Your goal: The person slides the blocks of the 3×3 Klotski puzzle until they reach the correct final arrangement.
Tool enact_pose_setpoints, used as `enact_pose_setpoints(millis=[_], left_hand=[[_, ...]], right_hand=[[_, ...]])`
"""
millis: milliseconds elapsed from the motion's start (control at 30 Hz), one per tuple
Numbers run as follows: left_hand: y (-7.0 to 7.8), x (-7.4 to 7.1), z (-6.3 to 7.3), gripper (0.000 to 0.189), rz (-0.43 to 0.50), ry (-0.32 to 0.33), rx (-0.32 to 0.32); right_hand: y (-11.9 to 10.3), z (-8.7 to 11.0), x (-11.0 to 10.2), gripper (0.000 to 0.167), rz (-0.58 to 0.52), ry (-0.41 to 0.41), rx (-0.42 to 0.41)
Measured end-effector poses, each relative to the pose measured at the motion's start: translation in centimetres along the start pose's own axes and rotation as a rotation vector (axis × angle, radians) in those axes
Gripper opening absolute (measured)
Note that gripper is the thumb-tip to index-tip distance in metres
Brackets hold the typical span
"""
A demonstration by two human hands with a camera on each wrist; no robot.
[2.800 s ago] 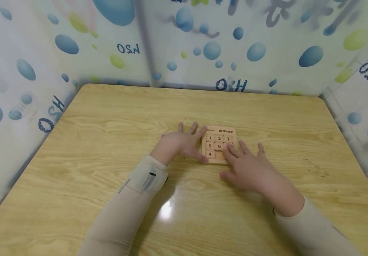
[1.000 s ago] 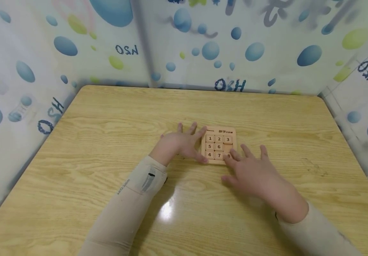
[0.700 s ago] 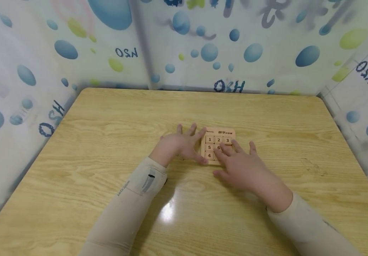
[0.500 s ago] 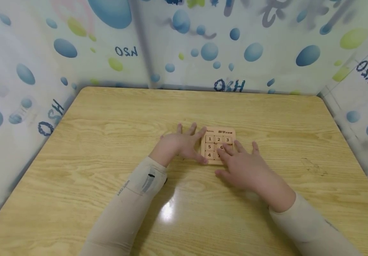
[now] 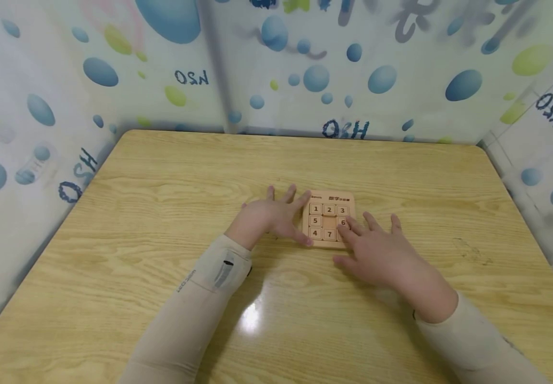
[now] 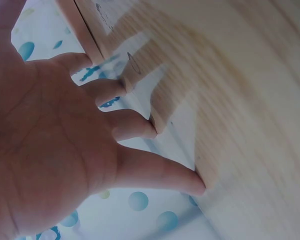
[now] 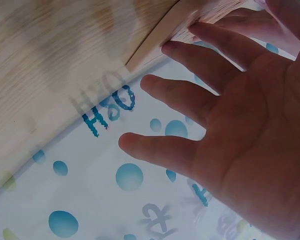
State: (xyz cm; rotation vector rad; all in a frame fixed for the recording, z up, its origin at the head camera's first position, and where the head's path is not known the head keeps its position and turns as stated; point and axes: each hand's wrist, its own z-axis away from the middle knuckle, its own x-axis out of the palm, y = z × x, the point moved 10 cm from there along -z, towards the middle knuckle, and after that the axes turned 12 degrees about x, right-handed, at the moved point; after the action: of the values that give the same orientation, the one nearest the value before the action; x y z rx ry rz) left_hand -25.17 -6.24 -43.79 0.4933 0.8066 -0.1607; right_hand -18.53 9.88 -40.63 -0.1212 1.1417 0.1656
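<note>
A wooden sliding number puzzle lies flat on the table, its numbered tiles in a square frame. Tiles 1, 2 and 3 fill the top row. In the middle row are tile 5, a gap at the centre, and tile 6 at right. Below sit tiles 4 and 7; the bottom right corner is mostly hidden by fingers. My left hand has its fingers spread, with index finger and thumb against the puzzle's left edge. My right hand reaches from the right, fingers extended, fingertips at tile 6.
The wood-grain table extends widely around the puzzle. Behind and beside it stand pale walls printed with blue and green bubbles. Light sleeves cover both forearms.
Tiles 7 and 8 came into sight in the bottom row. Tile 6 then slid right from the centre, leaving the gap there. My right hand shifted left, then back right; my left stayed put.
</note>
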Motion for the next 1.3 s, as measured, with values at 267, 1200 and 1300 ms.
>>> enact_pose_setpoints(millis=[267, 1200, 1300], left_hand=[[0.0, 0.0, 0.0, 0.123, -0.001, 0.003, 0.000], [0.2, -0.2, 0.3, 0.121, -0.009, -0.008, -0.007], [0.2, -0.2, 0.3, 0.121, -0.010, -0.007, -0.006]], right_hand=[[-0.2, 1.1, -0.1, 0.077, 0.011, 0.007, -0.002], [-0.5, 0.2, -0.1, 0.076, -0.021, 0.004, -0.009], [-1.0, 0.0, 0.0, 0.074, -0.033, 0.004, -0.012]])
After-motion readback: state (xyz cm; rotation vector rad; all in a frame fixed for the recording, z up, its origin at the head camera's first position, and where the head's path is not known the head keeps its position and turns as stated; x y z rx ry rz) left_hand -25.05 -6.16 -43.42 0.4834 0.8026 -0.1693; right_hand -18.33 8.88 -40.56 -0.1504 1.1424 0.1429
